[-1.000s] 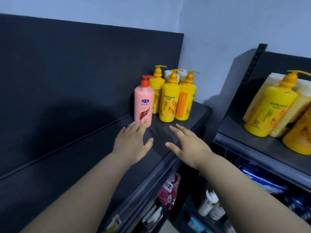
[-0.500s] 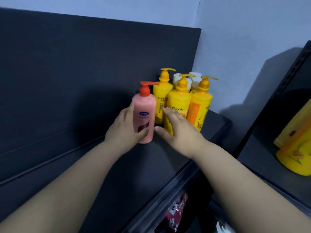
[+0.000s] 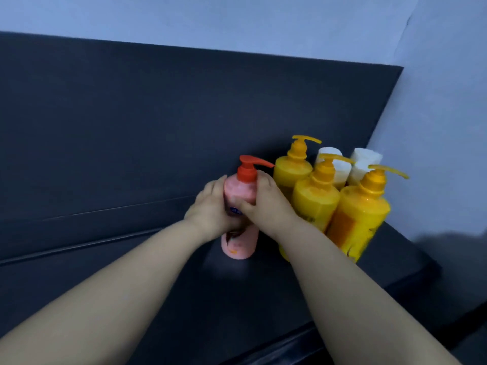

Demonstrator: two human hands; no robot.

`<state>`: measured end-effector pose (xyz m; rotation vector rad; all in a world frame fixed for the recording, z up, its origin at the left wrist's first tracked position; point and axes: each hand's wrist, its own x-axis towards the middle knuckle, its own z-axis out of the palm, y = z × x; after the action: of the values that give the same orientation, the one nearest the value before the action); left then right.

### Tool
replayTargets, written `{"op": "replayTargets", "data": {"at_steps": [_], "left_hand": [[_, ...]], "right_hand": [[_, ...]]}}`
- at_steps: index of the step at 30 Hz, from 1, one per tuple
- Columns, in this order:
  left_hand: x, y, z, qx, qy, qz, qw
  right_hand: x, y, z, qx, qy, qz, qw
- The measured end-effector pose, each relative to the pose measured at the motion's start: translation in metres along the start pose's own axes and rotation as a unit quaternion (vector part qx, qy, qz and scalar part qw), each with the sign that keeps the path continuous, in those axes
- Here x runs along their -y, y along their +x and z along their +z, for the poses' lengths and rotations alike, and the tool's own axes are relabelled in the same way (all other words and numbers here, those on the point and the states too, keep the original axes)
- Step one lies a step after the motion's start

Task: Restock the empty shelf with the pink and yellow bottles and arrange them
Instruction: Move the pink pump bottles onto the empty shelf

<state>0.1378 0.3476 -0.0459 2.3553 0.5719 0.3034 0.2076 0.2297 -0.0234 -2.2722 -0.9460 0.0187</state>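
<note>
Pink bottle is on the dark shelf, just left of the yellow bottles. It stands up, with its red pump on top. I cannot tell if its bottom sits flat on the shelf or is a tiny bit up.

I think it is hard plastic and full, so it may feel a bit heavy. The sides look smooth, so it could slip. It should not break if it bumps. I would not pick it up by the pump, for that part looks thin and might pop or squirt. The fat round middle is the best place to hold.

That is where I hold it now. My left hand curls round the left side. My right hand curls round the right side, and its thumb lies across the front. Both hands are closed tight on the bottle, not spread out. My right hand is squeezed in between the pink bottle and the yellow ones, very near them, so I could knock one over.
</note>
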Motion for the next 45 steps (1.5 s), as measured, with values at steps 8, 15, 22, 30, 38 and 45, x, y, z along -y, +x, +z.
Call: {"op": "replayTargets", "data": {"at_steps": [8, 15, 22, 30, 38, 45], "left_hand": [[-0.002, -0.002, 0.037, -0.041, -0.11, -0.063, 0.991], [0.005, -0.019, 0.036, -0.109, -0.084, -0.057, 0.989], [0.04, -0.084, -0.031, -0.181, -0.035, -0.081, 0.98], [0.114, -0.213, -0.137, -0.27, -0.019, -0.123, 0.955], [0.234, -0.382, -0.241, -0.362, 0.006, -0.192, 0.912], [0.283, -0.482, -0.303, -0.431, 0.017, -0.224, 0.874]], "right_hand": [[-0.021, 0.018, 0.017, -0.044, 0.102, -0.015, 0.994], [-0.006, 0.009, 0.018, -0.021, 0.101, -0.029, 0.994], [0.082, -0.025, 0.033, 0.054, 0.07, -0.128, 0.988], [0.23, -0.099, 0.092, 0.107, 0.075, -0.222, 0.966], [0.395, -0.209, 0.196, 0.173, 0.062, -0.311, 0.933], [0.496, -0.27, 0.244, 0.23, 0.062, -0.38, 0.894]]}}
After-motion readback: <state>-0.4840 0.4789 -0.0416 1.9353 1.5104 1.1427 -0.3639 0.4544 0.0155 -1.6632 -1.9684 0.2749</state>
